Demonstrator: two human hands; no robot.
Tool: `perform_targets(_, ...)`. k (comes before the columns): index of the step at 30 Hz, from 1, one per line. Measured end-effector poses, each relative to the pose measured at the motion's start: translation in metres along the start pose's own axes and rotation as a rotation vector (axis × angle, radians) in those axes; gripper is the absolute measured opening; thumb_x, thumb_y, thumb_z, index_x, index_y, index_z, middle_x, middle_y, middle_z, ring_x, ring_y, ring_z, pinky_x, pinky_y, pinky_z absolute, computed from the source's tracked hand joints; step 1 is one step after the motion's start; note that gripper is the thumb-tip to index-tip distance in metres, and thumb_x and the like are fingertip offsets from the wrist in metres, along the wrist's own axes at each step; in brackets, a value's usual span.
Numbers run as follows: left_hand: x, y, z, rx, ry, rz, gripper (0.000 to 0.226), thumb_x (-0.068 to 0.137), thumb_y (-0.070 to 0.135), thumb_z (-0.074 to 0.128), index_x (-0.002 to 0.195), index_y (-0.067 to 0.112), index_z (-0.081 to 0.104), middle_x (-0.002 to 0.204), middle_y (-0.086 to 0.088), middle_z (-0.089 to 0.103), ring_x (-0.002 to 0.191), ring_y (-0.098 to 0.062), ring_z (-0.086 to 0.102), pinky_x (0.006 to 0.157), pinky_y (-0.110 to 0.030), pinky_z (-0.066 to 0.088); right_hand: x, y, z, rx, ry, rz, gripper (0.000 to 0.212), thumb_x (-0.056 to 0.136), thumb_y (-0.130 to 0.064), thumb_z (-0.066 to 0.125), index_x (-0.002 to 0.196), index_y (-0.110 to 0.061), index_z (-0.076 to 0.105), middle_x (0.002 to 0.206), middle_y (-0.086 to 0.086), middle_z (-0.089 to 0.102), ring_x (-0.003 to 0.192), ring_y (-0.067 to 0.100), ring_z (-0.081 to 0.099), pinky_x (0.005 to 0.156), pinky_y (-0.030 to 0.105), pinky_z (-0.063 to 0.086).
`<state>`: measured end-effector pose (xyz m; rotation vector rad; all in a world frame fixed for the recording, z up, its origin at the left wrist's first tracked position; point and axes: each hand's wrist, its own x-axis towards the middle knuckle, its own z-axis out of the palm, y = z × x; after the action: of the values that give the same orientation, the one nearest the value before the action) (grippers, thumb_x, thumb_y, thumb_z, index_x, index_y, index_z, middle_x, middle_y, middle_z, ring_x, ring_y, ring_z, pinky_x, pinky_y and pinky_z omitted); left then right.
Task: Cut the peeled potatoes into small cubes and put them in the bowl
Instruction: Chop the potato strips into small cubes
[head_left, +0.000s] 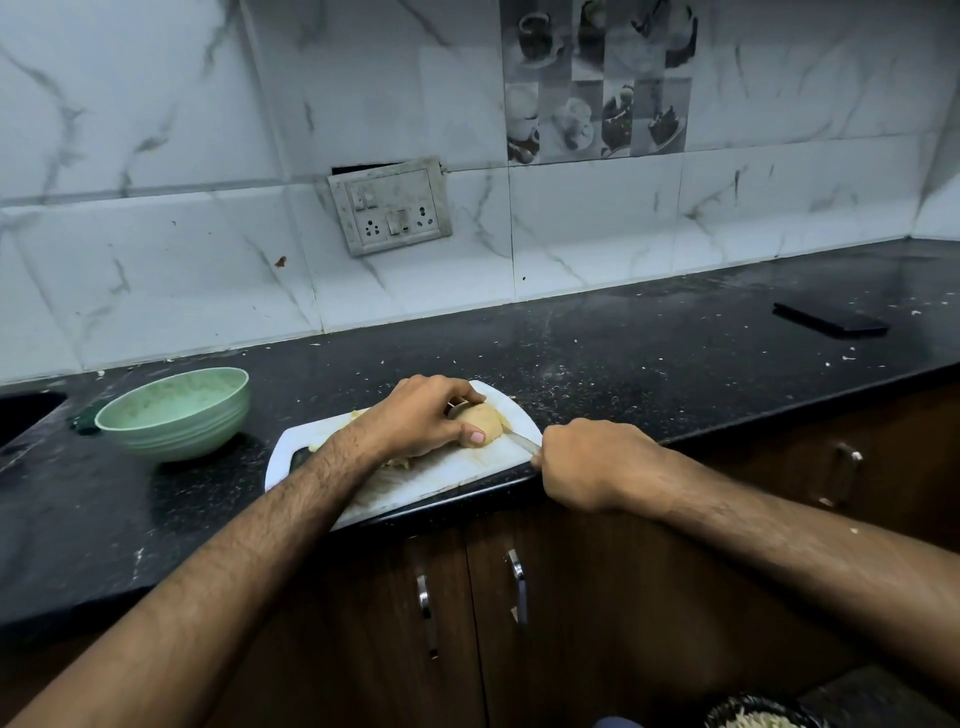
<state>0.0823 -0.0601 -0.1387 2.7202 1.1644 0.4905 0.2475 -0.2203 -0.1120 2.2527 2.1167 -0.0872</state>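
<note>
A peeled potato (480, 420) lies on the white cutting board (441, 475) at the counter's front edge. My left hand (415, 415) grips the potato from above, thumb on its near side. My right hand (587, 462) holds a knife (521, 440) by the handle, which is hidden in my fist. The blade points left and meets the potato's right side. Pale potato pieces (358, 415) peek out under and behind my left wrist. A light green bowl (174, 415) stands on the counter, left of the board.
The black counter (623, 353) is strewn with small scraps. A dark flat phone (830, 318) lies at the far right. A sink corner (26, 410) shows at the left. Brown cabinet doors with metal handles (517, 587) sit below. A switchboard (389, 205) hangs on the tiled wall.
</note>
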Motion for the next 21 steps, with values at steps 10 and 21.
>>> perform_targets(10, -0.008, -0.001, 0.002, 0.018, 0.007, 0.061, 0.053, 0.087, 0.048, 0.074, 0.133, 0.025, 0.060, 0.128, 0.007, 0.067, 0.119, -0.016, 0.061, 0.104, -0.044, 0.044, 0.003, 0.009, -0.013, 0.009, 0.025, 0.029, 0.016, 0.097, -0.026, 0.042, 0.100, -0.018, 0.056, 0.113, 0.007, 0.064, 0.085, 0.026, 0.054, 0.074, 0.036, 0.040)
perform_targets(21, 0.006, -0.006, -0.003, 0.114, -0.145, 0.101, 0.062, 0.091, 0.051, 0.068, 0.146, 0.039, 0.041, 0.119, 0.005, 0.058, 0.111, -0.011, 0.050, 0.104, -0.043, 0.039, 0.044, 0.001, -0.007, 0.076, 0.081, 0.054, 0.025, 0.098, -0.027, 0.041, 0.111, -0.016, 0.060, 0.110, 0.004, 0.065, 0.082, 0.023, 0.052, 0.070, 0.034, 0.038)
